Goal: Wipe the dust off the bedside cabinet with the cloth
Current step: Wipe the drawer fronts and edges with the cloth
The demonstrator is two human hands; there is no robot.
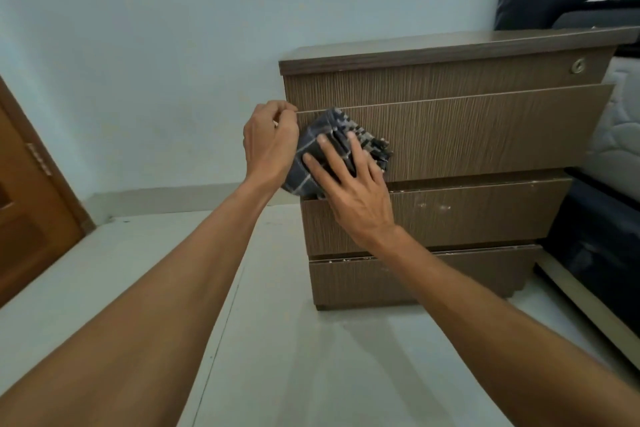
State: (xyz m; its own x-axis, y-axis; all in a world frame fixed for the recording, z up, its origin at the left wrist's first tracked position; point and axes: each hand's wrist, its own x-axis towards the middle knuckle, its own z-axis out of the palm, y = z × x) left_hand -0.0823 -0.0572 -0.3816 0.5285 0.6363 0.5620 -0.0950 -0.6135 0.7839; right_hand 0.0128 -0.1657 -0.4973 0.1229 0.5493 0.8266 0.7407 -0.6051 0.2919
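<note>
The brown wood-grain bedside cabinet [485, 135] stands on the floor with several drawer fronts; the second drawer is pulled out a little. A folded dark checked cloth [349, 135] lies flat against the left part of that drawer front. My right hand [349, 187] presses on the cloth with fingers spread. My left hand [270, 139] grips the left top corner of the pulled-out drawer front, fingers curled over its edge, touching the cloth's left side.
A dark bed frame with a white mattress [616, 135] stands right of the cabinet. A brown wooden door [31, 204] is at the left. Pale wall [173, 45] behind, light tiled floor [311, 357] below. A round lock [577, 65] sits on the top drawer.
</note>
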